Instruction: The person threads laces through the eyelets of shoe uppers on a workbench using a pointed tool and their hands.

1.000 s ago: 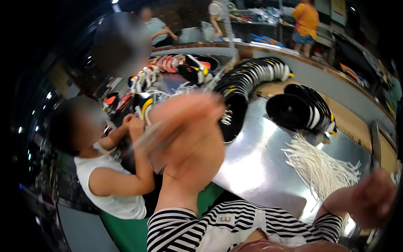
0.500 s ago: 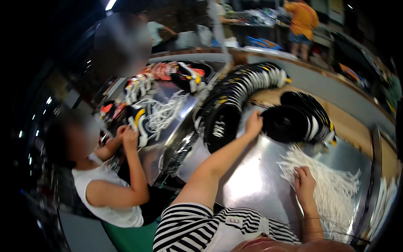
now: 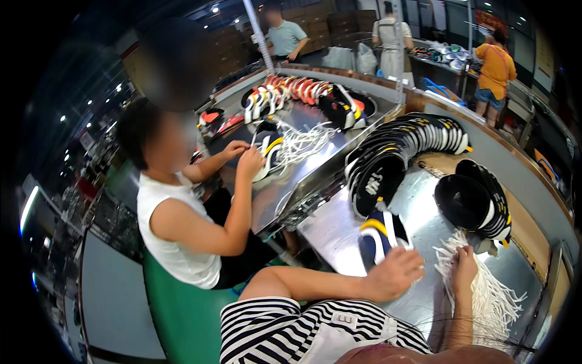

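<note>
A navy, white and yellow shoe upper is right beyond my left hand. That hand's fingers curl over the upper's near end and hide it. On the right, my right hand has its fingers pressed together at the top of a bundle of white shoelaces, which spreads over the metal tabletop. A long curved row of black shoe uppers stands beyond my left hand. Beyond my right hand is a shorter stack of dark uppers.
A co-worker in a white sleeveless top sits at my left, both hands on an upper at the adjoining metal table. White laces and red-and-white uppers lie there. A grey partition borders my table; several people stand beyond it.
My left hand has come back from the stack of dark uppers, and an upper now shows beside it. My right hand stays at the laces, fingers now closed. The whole view has shifted.
</note>
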`<state>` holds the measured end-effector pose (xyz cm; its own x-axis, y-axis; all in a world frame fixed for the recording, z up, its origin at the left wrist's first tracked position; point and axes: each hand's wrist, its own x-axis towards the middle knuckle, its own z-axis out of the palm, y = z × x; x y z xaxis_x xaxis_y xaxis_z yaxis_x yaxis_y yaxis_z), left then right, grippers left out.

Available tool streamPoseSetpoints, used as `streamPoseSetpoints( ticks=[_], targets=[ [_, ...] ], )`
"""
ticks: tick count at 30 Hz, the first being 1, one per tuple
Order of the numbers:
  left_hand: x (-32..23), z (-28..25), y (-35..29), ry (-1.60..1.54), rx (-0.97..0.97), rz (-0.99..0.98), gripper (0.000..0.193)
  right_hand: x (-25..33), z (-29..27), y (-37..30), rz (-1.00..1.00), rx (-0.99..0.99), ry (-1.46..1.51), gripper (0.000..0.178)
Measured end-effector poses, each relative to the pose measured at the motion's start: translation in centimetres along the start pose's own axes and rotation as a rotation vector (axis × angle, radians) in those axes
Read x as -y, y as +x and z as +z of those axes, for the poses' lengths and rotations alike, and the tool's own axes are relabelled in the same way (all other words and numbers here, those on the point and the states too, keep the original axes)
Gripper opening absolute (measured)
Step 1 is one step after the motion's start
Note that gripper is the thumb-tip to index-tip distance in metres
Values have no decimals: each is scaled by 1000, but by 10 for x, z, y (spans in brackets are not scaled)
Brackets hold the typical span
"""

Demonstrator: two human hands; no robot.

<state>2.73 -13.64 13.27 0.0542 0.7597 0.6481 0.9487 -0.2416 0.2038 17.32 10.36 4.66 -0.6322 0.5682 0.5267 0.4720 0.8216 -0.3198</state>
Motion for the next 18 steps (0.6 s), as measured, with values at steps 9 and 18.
streamPoseSetpoints(
  ticks=[9,18],
  targets=[
    [13,22,-48,-170,48,-122,37,5,16,-12,29,181,-90,5],
    [121,-4,-23,59,482,-147,35,0,22,16,43,278,-124,9]
  ],
)
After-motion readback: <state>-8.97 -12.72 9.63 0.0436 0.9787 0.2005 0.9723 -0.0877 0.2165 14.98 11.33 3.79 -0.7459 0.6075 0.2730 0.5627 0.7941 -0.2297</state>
